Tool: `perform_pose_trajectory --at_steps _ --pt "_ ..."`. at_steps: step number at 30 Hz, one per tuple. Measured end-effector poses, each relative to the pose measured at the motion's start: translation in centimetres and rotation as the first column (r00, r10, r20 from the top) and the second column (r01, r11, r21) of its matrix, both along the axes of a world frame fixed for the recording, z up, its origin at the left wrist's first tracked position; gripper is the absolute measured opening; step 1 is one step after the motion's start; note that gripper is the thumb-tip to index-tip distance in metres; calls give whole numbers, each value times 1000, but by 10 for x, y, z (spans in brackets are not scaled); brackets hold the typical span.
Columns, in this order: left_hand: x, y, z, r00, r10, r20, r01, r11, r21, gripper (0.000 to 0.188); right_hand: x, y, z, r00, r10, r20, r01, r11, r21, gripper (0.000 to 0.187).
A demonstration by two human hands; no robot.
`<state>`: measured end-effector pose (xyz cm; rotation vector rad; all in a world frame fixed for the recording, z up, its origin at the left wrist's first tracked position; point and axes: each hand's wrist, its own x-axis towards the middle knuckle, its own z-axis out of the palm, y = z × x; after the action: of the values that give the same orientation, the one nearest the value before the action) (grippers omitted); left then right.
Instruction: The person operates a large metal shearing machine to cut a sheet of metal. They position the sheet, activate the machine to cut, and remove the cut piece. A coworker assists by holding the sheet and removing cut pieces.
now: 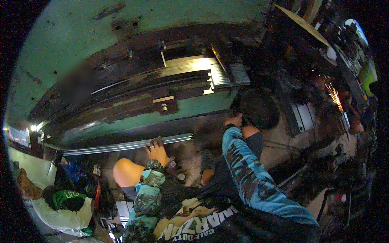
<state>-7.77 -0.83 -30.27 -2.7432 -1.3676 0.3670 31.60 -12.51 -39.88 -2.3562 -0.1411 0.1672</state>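
Observation:
Long, thin, bright metal strips [117, 147] run side by side in front of me, below a large green and rusty machine. My left hand [157, 151] has its fingers bent over these strips near their right end, with a ring on one finger. By my right knee, my right hand [234, 120] sits in shadow beside a dark round object [259, 108]. Its fingers are too dark to make out, and nothing held shows in it. Patterned blue sleeves cover both my forearms. Small round pieces [181, 177] lie below my left hand.
The machine's dark bed [133, 91] crosses ahead, with a lit ribbed metal block [235, 75] on it. At lower left is a person in a pale shirt and green cap [69, 199]. Sparks [334, 95] fly at the right, near another person's hand [356, 126].

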Motion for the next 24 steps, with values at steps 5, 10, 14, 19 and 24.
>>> perform_pose_trajectory --at_steps 5,10,14,19,24 --pt "1 3 -12 996 82 43 -84 996 43 122 44 -9 -59 977 208 50 -202 974 -102 98" --pt "-2 2 -19 988 23 153 -19 999 -26 110 145 -23 -141 834 549 -41 -519 759 -392 103" --pt "1 -5 -14 986 10 167 -13 1000 22 102 199 -27 -161 622 751 -224 -726 446 -523 108" --pt "2 -9 -12 976 39 212 -66 991 120 60 194 -18 -142 583 709 -397 -776 340 -532 103" --pt "7 -8 -28 952 81 297 -134 977 165 51 192 -7 -120 635 716 -292 -532 130 -837 79"
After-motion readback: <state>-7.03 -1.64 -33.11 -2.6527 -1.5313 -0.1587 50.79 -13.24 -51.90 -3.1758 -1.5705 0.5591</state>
